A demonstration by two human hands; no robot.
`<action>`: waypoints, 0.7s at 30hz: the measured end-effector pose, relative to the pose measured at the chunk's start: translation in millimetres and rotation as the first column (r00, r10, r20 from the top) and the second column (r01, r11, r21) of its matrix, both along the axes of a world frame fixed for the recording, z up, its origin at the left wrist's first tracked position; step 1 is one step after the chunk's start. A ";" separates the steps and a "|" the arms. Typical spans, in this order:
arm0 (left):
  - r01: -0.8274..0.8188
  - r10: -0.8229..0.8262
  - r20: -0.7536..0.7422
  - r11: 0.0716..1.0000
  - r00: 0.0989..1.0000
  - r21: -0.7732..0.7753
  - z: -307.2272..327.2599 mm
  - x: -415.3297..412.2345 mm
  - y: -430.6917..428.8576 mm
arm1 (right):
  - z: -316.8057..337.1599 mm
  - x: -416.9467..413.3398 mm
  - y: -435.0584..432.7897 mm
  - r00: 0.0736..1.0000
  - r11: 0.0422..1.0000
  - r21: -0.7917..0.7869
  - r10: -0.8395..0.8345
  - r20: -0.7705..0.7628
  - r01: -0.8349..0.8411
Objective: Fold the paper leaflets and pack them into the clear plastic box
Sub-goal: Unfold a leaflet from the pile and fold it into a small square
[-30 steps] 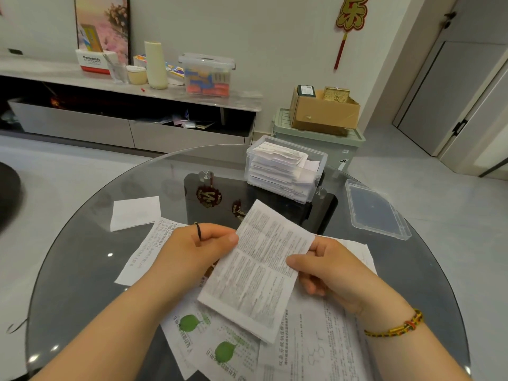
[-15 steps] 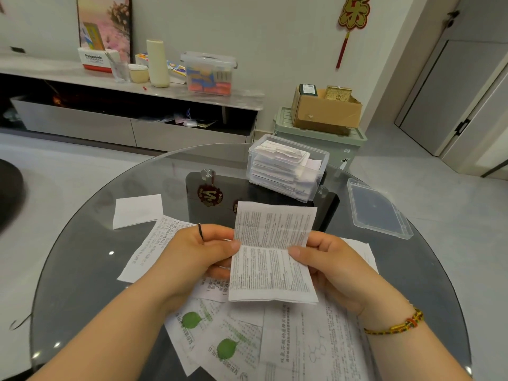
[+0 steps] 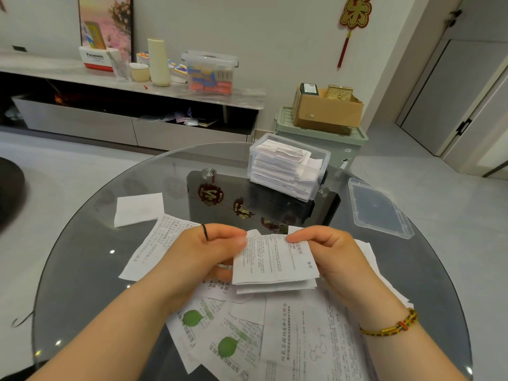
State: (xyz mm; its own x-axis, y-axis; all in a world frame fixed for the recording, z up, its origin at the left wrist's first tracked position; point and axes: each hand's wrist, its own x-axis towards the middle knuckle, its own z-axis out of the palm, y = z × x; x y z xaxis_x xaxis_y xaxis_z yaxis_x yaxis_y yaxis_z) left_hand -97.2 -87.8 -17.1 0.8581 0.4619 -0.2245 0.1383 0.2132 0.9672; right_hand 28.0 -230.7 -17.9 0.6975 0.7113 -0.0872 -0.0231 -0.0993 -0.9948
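Note:
A printed paper leaflet point(image 3: 270, 261), folded over into layers, is held just above the round glass table point(image 3: 88, 270). My left hand point(image 3: 203, 251) pinches its upper left corner and my right hand point(image 3: 330, 248) pinches its upper right corner. Under my hands lie several unfolded leaflets point(image 3: 302, 334), some with green leaf prints. The clear plastic box point(image 3: 288, 171) stands at the far side of the table, open, with several folded leaflets stacked inside.
The box's clear lid point(image 3: 378, 211) lies at the table's right edge. A blank white sheet point(image 3: 138, 209) lies at the left. Beyond the table stand a low cabinet point(image 3: 82, 119), a green bin point(image 3: 351, 145) and a cardboard box point(image 3: 327, 111).
The leaflet was turned upright, then its top half came down over the bottom. My hands moved up to pinch the fold at the top.

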 end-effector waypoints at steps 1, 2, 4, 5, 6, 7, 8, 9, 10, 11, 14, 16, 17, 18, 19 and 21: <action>-0.003 0.003 -0.010 1.000 1.000 0.011 -0.7 0.1 -1.1 | -0.6 0.0 0.5 1.000 1.000 -0.006 -0.007 0.010 0.007; -0.008 0.009 -0.019 1.000 1.000 0.011 -1.3 0.2 -1.9 | -1.0 -0.3 1.1 1.000 1.000 -0.016 -0.014 0.019 0.014; -0.028 0.030 -0.041 0.999 0.999 0.047 -2.9 1.2 -2.3 | -2.0 -1.1 1.9 0.999 0.999 -0.039 -0.026 0.021 0.027; -0.044 0.048 -0.050 0.996 0.998 0.082 -4.4 1.7 -1.6 | -2.4 -1.4 2.3 1.000 0.998 -0.048 -0.031 0.003 0.031; -0.063 0.070 -0.054 0.991 0.996 0.117 -5.3 2.4 -1.0 | -2.2 -2.0 3.2 0.999 0.998 -0.048 -0.037 -0.035 0.035; -0.083 0.093 -0.054 0.984 0.994 0.155 -6.2 3.0 -0.3 | -2.9 -2.1 4.2 0.996 0.998 -0.041 -0.041 -0.084 0.038; -0.099 0.111 -0.053 0.976 0.992 0.192 -6.4 3.5 -0.2 | -2.9 -2.6 5.1 0.991 0.999 -0.031 -0.036 -0.127 0.032; -0.111 0.126 -0.055 0.968 0.990 0.226 -6.9 4.0 -0.2 | -3.5 -3.1 5.8 0.989 0.999 -0.030 -0.023 -0.146 0.018; -0.117 0.137 -0.061 0.959 0.989 0.257 -7.2 4.1 -0.6 | -3.7 -4.0 6.2 0.991 0.999 -0.042 -0.003 -0.136 -0.003; -0.115 0.141 -0.071 0.951 0.988 0.289 -7.6 4.3 -1.1 | -4.2 -4.9 6.4 0.994 0.997 -0.067 0.024 -0.102 -0.031; -0.068 0.116 -0.107 0.924 0.987 0.377 -8.3 4.3 -3.2 | -5.8 -8.4 6.7 0.996 0.986 -0.154 0.076 0.040 -0.069; -0.037 0.091 -0.118 0.916 0.989 0.399 -8.4 4.1 -3.6 | -7.5 -8.7 7.4 0.995 0.986 -0.165 0.053 0.083 -0.038; -0.025 0.081 -0.123 0.915 0.989 0.403 -8.5 4.0 -3.7 | -8.5 -8.0 8.1 0.996 0.988 -0.152 0.035 0.087 -0.022; -0.013 0.072 -0.128 0.912 0.989 0.409 -8.3 4.0 -4.2 | -8.4 -7.5 8.7 0.996 0.990 -0.139 0.018 0.084 -0.006; -0.003 0.064 -0.133 0.909 0.989 0.417 -8.8 4.2 -4.4 | -8.9 -6.4 9.2 0.997 0.991 -0.135 0.000 0.083 0.011; 0.007 0.059 -0.137 0.900 0.989 0.437 -10.2 4.8 -5.0 | -9.9 -5.3 10.3 0.997 0.991 -0.130 -0.021 0.077 0.031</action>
